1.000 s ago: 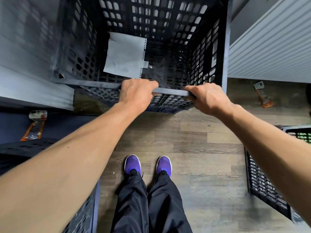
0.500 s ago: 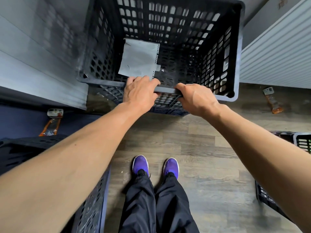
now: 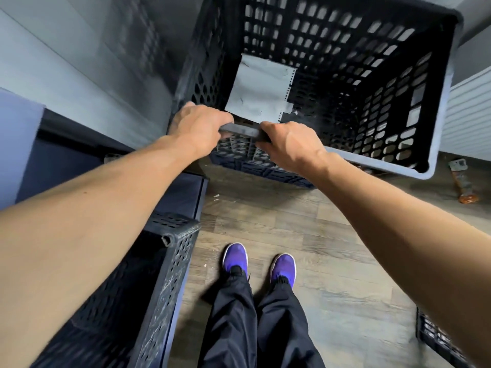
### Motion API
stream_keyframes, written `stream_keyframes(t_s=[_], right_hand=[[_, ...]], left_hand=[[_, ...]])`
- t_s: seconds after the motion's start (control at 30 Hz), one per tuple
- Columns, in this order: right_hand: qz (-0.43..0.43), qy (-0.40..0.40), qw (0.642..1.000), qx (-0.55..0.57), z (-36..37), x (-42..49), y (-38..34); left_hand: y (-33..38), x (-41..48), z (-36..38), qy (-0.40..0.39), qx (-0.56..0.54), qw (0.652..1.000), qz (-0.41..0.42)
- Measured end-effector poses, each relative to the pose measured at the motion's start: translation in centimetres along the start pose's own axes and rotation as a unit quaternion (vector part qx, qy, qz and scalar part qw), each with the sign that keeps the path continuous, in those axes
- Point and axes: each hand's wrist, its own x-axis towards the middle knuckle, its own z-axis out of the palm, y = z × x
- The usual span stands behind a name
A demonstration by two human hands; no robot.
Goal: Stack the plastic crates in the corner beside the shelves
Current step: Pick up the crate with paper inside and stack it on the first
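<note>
A tall black perforated plastic crate (image 3: 435,107) stands ahead in the corner, on top of another dark crate (image 3: 268,171) whose edge shows under it. A grey sheet of paper (image 3: 259,88) lies inside it. My left hand (image 3: 198,126) and my right hand (image 3: 288,146) both grip its near rim, close together at the left end. Another black crate (image 3: 170,264) stands at my lower left, partly hidden by my left forearm.
A grey shelf unit (image 3: 79,83) runs along the left. A white ribbed wall (image 3: 470,115) is on the right. An orange-handled tool (image 3: 463,181) lies on the wood floor at right. A further crate corner (image 3: 435,338) shows at bottom right. My purple shoes (image 3: 259,261) stand on the floor.
The view has shifted so the tall crate now sits further right. My hands have closed in on each other along the near rim, toward its left end. The lower-left crate has come into view.
</note>
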Motion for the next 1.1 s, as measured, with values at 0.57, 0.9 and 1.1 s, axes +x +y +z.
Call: stream_keyframes(t_s=[0.57, 0.9, 1.1], right_hand=[[-0.101, 0.059, 0.989, -0.089, 0.5, 0.7, 1.5], [-0.123, 0.057, 0.988, -0.073, -0.2, 0.6, 3.1], [-0.016, 0.117, 0.986, -0.121, 0.9, -1.5, 4.6]], left_hand=[[0.1, -0.5, -0.3, 0.054, 0.094, 0.991, 0.073], [1.3, -0.5, 0.5, 0.089, 0.077, 0.991, 0.065], [1.4, -0.4, 1.3, 0.076, 0.088, 0.991, 0.060]])
